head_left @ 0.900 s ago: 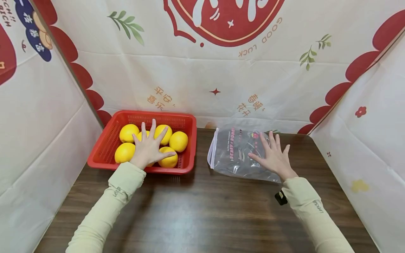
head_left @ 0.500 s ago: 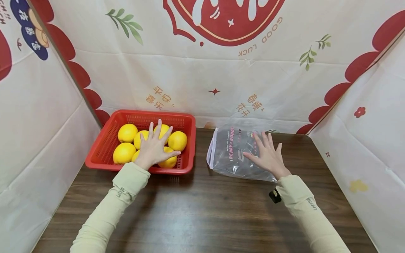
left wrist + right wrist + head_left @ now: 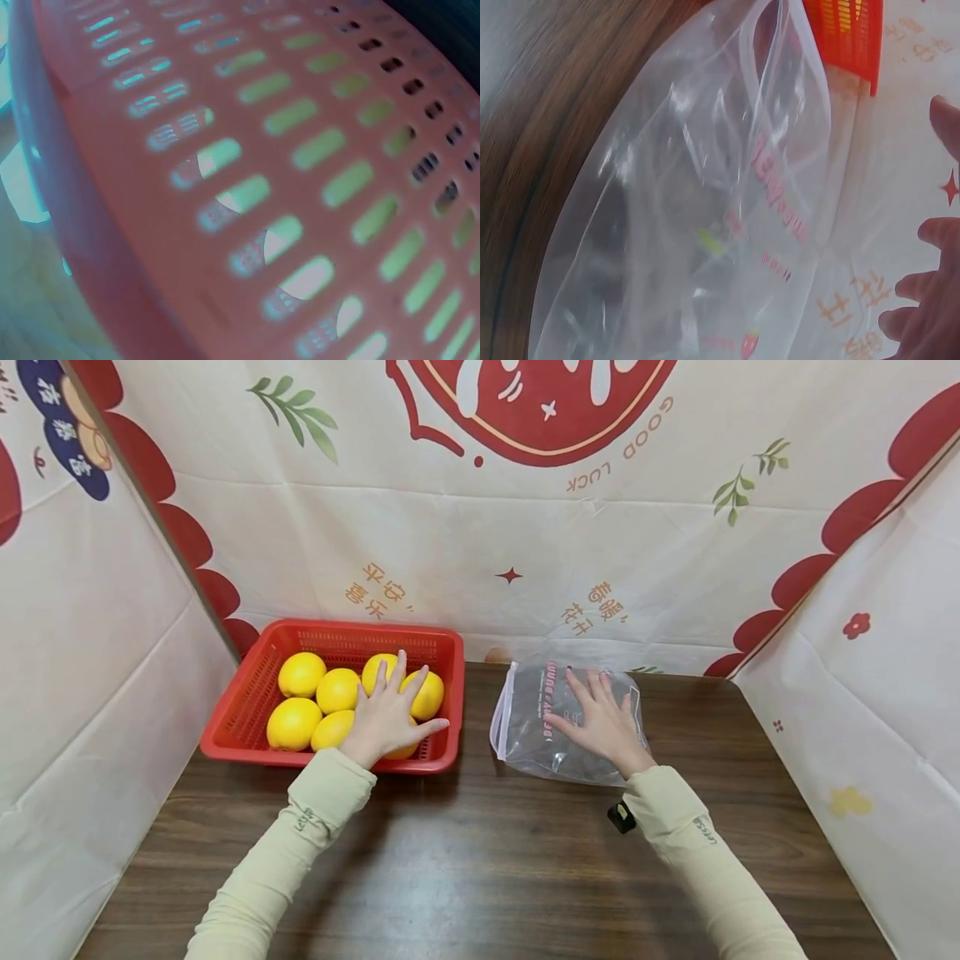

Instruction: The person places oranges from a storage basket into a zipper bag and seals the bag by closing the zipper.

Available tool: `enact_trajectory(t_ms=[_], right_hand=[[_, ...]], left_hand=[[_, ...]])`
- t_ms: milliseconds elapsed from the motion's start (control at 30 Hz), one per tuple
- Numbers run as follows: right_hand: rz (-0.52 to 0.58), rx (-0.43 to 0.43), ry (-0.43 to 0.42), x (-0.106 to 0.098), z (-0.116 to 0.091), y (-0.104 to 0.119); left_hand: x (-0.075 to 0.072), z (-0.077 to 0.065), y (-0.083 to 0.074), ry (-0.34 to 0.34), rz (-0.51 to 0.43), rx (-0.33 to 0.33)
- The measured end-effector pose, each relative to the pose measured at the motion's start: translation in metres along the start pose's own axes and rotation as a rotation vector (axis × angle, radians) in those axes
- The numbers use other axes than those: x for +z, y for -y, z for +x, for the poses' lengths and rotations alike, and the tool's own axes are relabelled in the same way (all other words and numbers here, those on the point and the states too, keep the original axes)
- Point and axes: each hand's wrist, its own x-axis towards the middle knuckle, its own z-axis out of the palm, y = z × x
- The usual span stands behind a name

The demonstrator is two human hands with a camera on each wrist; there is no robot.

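Observation:
In the head view a red plastic basket (image 3: 238, 710) holds several yellow round fruits (image 3: 294, 723). Over the basket's right part, my left hand (image 3: 386, 718) is spread with straight fingers and grips nothing, hiding some of the fruit. The left wrist view is filled by the slotted basket wall (image 3: 142, 217), with yellow showing through the slots. A clear zip bag (image 3: 522, 731) with pink lettering lies flat, its zip edge facing the basket. My right hand (image 3: 603, 727) is spread above the bag, holding nothing. The right wrist view shows the bag (image 3: 667, 202) and curved fingers (image 3: 941, 285) at the right.
The dark wood table (image 3: 480, 868) extends in front of the basket and bag. Printed white cloth walls (image 3: 480, 543) enclose its back and sides, close behind both things. A small black device (image 3: 621, 817) sits at the right wrist.
My left hand has drifted right across the basket, uncovering fruit on the left. My right hand has moved left over the bag toward its zip edge. Basket and bag stay in place.

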Motion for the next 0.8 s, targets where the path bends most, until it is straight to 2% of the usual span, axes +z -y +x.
enact_trajectory(t_ms=[267,633,800], right_hand=[[0.012,-0.009,-0.026,0.009,0.005,0.02],[-0.036,-0.098,-0.125,0.022,0.003,0.046],[-0.07,-0.08,-0.115,0.029,0.001,0.056]], left_hand=[[0.002,-0.001,-0.012,-0.012,-0.009,0.014],[0.013,-0.002,-0.03,-0.097,-0.016,0.005],[0.019,-0.001,-0.034,-0.077,-0.045,0.012]])
